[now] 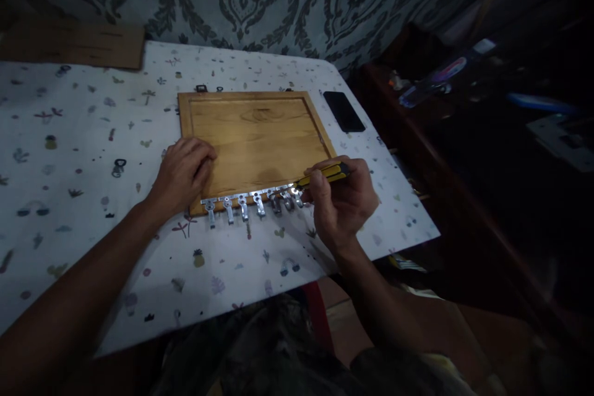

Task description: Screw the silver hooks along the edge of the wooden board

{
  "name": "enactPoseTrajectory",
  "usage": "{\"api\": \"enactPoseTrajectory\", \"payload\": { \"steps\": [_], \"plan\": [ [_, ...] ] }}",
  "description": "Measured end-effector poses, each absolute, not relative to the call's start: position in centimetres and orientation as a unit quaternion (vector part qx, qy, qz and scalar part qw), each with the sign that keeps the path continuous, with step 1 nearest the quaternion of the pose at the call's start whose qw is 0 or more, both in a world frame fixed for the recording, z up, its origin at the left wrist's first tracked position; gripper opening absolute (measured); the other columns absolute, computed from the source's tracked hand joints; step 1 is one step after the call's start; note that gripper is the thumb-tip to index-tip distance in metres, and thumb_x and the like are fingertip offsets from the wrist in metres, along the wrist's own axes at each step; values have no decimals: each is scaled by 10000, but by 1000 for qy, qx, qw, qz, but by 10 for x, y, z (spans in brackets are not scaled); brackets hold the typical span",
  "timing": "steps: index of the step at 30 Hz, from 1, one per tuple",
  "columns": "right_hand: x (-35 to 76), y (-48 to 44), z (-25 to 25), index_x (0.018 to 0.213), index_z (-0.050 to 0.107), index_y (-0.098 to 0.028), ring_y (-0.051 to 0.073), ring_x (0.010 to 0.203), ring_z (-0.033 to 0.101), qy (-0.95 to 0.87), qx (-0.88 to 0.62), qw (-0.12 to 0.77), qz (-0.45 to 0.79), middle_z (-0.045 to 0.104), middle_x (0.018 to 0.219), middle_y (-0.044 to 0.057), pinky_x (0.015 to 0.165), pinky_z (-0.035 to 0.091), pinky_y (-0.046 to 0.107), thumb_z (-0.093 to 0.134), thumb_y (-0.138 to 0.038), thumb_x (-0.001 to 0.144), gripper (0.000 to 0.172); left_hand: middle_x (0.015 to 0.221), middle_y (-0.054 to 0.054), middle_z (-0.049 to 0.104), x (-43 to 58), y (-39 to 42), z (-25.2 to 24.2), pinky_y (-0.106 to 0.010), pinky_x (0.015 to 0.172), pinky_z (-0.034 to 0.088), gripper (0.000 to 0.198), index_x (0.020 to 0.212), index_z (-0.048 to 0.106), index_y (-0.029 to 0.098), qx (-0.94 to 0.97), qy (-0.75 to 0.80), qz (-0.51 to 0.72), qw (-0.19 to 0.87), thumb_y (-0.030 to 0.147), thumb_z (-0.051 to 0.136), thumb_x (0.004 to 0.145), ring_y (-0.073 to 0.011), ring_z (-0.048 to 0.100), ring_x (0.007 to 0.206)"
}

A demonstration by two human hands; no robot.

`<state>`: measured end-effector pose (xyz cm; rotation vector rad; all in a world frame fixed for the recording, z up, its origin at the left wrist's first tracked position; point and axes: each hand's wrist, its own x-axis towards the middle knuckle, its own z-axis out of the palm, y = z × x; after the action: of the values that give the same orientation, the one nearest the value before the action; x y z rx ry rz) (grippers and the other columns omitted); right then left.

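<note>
A shallow wooden frame (255, 130) with a recessed panel lies flat on the table. Along its near edge runs a metal hook rail (241, 197) with several hooks hanging toward me. My left hand (185, 164) rests over the frame's left side, fingers curled together against it. In my closed right hand (346, 198) is a yellow and black utility knife (325, 174), held like a pen. Its tip points left at the rail's right end; whether it touches the metal I cannot tell.
The table (93, 154) has a white patterned cover. A black phone (344, 111) lies right of the frame, and cardboard (74, 43) sits at the back left. A patterned curtain or wall (260, 0) stands behind. On a dark surface at right is a clear plastic bottle (445, 74).
</note>
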<state>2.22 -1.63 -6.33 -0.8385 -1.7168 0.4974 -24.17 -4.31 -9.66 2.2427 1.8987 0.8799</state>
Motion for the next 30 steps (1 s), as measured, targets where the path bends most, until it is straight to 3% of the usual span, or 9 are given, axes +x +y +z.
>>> {"api": "enactPoseTrajectory", "payload": {
  "steps": [8, 14, 20, 30],
  "plan": [
    [24, -19, -64, 940, 530, -263, 81, 490, 564, -705, -356, 564, 241, 564, 780, -34, 445, 495, 252, 619, -281, 954, 92, 1072, -104, 707, -243, -42, -99, -483, 884, 472, 193, 955, 624, 194, 736, 608, 297, 23, 239, 437, 948, -298, 616, 1024],
    [24, -16, -62, 954, 560, -263, 120, 606, 608, -730, -359, 537, 225, 604, 834, 2, 507, 524, 277, 637, -317, 938, 96, 1078, -113, 700, -244, -42, -97, -503, 891, 478, 200, 964, 623, 203, 734, 616, 283, 41, 264, 433, 949, -312, 620, 1050],
    [22, -9, -59, 852, 520, -263, 96, 471, 516, -710, -381, 539, 245, 532, 673, -38, 423, 440, 266, 667, -304, 926, 170, 1070, -92, 696, -244, -42, -96, -485, 887, 478, 183, 954, 610, 225, 731, 619, 285, 41, 267, 432, 949, -289, 611, 1047],
    [21, -19, -66, 934, 560, -272, 131, 629, 584, -715, -377, 552, 205, 535, 791, -8, 525, 512, 291, 652, -311, 931, 99, 1071, -110, 701, -243, -42, -98, -499, 893, 476, 204, 965, 628, 194, 733, 614, 291, 33, 257, 435, 945, -302, 617, 1043]
  ]
}}
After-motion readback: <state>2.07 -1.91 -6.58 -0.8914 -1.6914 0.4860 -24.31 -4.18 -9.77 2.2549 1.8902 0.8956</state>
